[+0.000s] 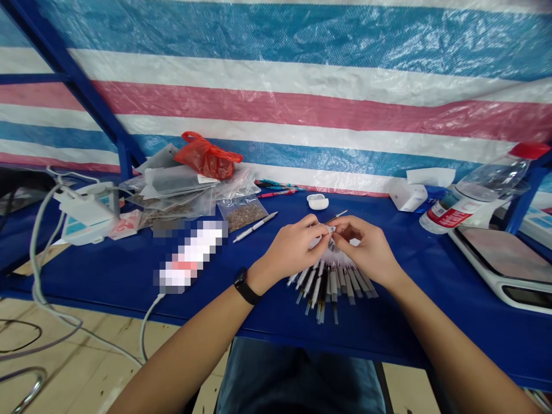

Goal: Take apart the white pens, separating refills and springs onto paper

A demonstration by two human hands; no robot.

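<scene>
My left hand (297, 244) and my right hand (366, 247) meet above the blue table, fingertips pinched close together around something small and whitish that I cannot make out. Just below them spreads a fan of several slender sticks (334, 282), pale, dark and clear-ended, that look like pen refills. Their upper ends lie partly hidden under my fingers. Beyond the fingertips, a thin dark stick with a pointed tip (337, 216) juts out to the upper right. Behind my hands sits a small white earbud case (318, 201).
A white pen (255, 227) lies left of my hands. Further left are a power strip (185, 264), plastic bags of brown bits (244, 215) and a red bag (207, 155). A plastic bottle (457, 207) and a scale (504, 259) stand at right. Striped sheeting (302, 109) hangs behind.
</scene>
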